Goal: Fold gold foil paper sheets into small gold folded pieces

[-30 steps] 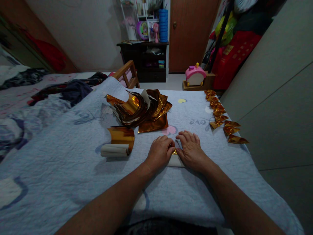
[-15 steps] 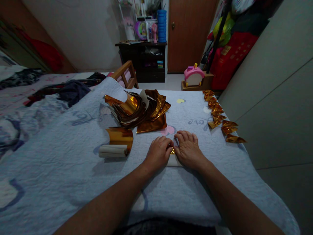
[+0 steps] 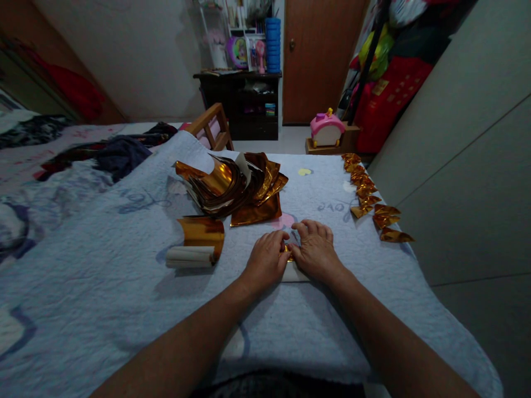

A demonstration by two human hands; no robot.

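Between my two hands lies a sheet of gold foil paper [image 3: 295,273], its pale side up along the near edge and a small gold folded part showing above it. My left hand [image 3: 267,257] is closed, with thumb and fingertips pinching the gold part. My right hand [image 3: 317,251] bends over the sheet's right side, its thumb pressed on the gold part and its fingers curled down beyond. Both hands hide much of the sheet. To the left rests a curled gold foil sheet [image 3: 203,231] with a pale roll [image 3: 189,257] at its near edge.
A loose stack of gold foil sheets [image 3: 232,185] sits further back. Folded gold pieces [image 3: 365,185] line the right edge of the blue cloth [image 3: 136,309]. Behind are a wooden chair [image 3: 215,124], a dark cabinet [image 3: 253,132] and a pink toy [image 3: 327,130].
My right hand has shifted slightly left, bringing its thumb closer to my left fingertips over the gold part. The whole view has moved a little; the other foil pieces stay put.
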